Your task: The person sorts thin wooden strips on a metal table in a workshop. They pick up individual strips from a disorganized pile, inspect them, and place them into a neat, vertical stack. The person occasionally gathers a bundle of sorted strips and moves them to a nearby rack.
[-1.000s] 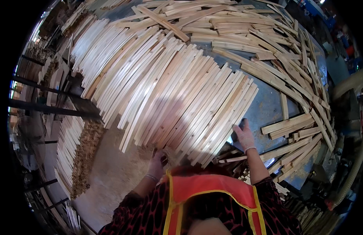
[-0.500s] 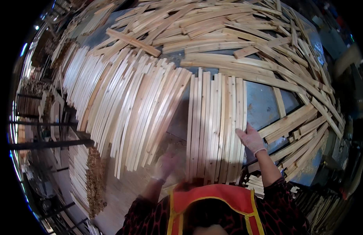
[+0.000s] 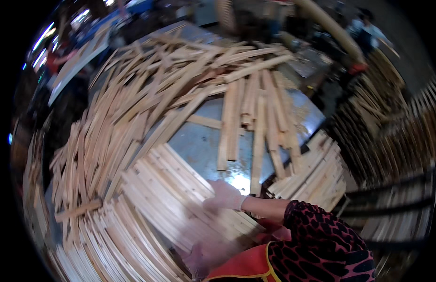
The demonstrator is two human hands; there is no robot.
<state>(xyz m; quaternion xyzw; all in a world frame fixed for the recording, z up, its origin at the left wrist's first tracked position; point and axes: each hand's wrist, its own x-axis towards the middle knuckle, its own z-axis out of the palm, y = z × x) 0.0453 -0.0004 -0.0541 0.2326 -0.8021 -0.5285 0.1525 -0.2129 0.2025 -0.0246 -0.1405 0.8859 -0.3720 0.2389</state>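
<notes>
A side-by-side batch of pale wooden strips (image 3: 164, 188) lies slanted across the bench in front of me. Along its right edge is my right hand (image 3: 223, 195), in a pale glove, with its fingers closed over the outer strips. My left hand (image 3: 204, 257), also gloved, is low at the batch's opposite side, close to the near end. Motion smears its fingers, so their grip does not show. My red apron with yellow trim partly covers the near end of the strips.
Left of the batch are more strips in a row (image 3: 110, 235). Loose boards (image 3: 180, 89) are heaped across the bench (image 3: 201, 145). Stacked strips (image 3: 317, 176) stand at right, beside dark racks. A large hose (image 3: 333, 30) and another person (image 3: 366, 33) are far right.
My view has swung to the right, showing the stacks and racks there. My left hand, earlier apart from the batch, is now at its side. My right hand remains at the right edge.
</notes>
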